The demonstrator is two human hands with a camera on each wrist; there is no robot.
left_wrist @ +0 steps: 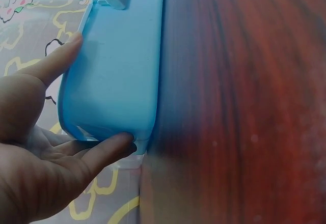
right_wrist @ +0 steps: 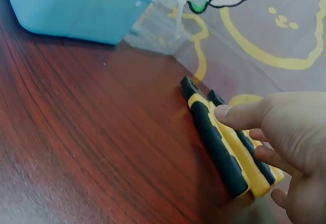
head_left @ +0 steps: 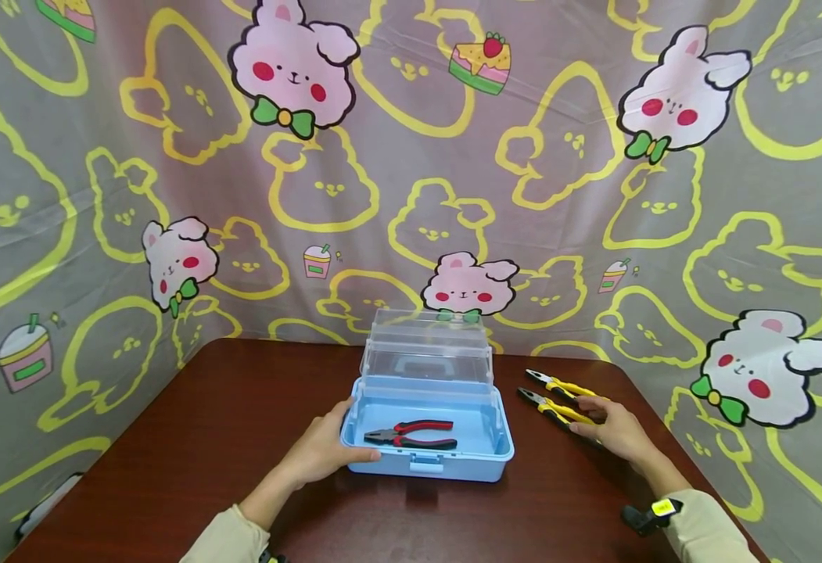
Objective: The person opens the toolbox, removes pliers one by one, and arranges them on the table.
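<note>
A light blue toolbox [head_left: 477, 463] with its clear lid [head_left: 428, 344] raised sits in the middle of the table. Inside it lie red-and-black pliers [head_left: 411, 434], jaws toward the left. My left hand [head_left: 322, 446] holds the box by its front left corner, thumb at the front rim and fingers along the side. To the right, two yellow-and-black pairs of pliers lie side by side: a nearer pair [head_left: 544, 403] and a farther pair [head_left: 550, 381]. My right hand [right_wrist: 290, 137] is over their handles with thumb and fingers apart, thumb tip right at the nearer pair's handle [right_wrist: 219, 147].
The dark red-brown wooden table [head_left: 242, 414] carries the toolbox and pliers. A grey curtain [head_left: 396, 156] with rabbit drawings hangs behind the table and along both sides. A latch [head_left: 426, 463] is on the toolbox's front.
</note>
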